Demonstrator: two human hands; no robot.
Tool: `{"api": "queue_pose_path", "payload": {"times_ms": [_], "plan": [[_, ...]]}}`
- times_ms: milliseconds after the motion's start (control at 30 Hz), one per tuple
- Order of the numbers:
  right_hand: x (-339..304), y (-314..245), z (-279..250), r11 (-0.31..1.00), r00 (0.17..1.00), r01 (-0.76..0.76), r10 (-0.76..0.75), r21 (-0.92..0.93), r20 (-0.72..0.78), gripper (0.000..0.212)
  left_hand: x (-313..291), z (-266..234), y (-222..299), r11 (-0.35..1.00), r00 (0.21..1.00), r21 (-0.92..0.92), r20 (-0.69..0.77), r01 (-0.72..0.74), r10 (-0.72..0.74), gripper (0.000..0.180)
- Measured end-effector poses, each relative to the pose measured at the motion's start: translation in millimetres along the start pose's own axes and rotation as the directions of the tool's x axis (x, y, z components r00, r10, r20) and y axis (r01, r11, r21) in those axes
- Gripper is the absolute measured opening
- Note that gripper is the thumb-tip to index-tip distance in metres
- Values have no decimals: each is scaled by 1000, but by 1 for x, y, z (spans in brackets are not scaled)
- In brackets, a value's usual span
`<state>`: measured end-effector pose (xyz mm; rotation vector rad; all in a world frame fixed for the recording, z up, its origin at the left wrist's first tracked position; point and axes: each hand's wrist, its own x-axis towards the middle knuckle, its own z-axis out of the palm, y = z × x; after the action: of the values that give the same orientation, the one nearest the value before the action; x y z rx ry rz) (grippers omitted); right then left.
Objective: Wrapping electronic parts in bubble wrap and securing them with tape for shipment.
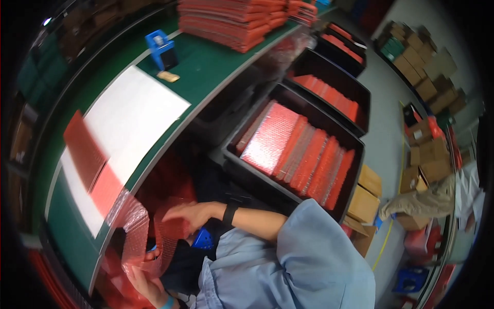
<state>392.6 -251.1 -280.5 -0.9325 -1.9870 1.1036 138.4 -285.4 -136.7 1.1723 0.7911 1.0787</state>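
Note:
A strip of clear reddish bubble wrap (135,229) hangs over the table's front edge and bends down between my hands. Low at the edge, my left hand (140,280) grips the wrap with its fingers curled. My right hand (191,215) is closed on a fold of the same red wrap, close to my lap. A flat red piece (85,149), smeared by motion, lies over a white sheet (139,103) on the table. A paler red part (109,193) adjoins it and runs toward the hanging wrap. Where the two join is too blurred to tell.
The green table (206,62) bears a blue tape dispenser (162,50) and a tall stack of red bubble-wrap pieces (231,23). To the right, black crates (231,154) hold upright rows of red wrapped pieces (309,154). Cardboard boxes (363,188) stand beyond them.

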Motion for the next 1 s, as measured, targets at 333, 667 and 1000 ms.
{"api": "queue_pose_path", "payload": {"times_ms": [333,667,1000], "plan": [[-9,-110,-12,972,862,233,-213,-14,-459,62,-16,15,6,996,973,82,-227,-25,43,59],[30,-74,22,893,800,-365,446,265,-401,27,-24,-33,35,892,725,407,552,195,-411,23],[99,-186,53,679,948,-129,298,722,-111,29,-62,-88,9,837,836,546,440,41,-328,38]]}}
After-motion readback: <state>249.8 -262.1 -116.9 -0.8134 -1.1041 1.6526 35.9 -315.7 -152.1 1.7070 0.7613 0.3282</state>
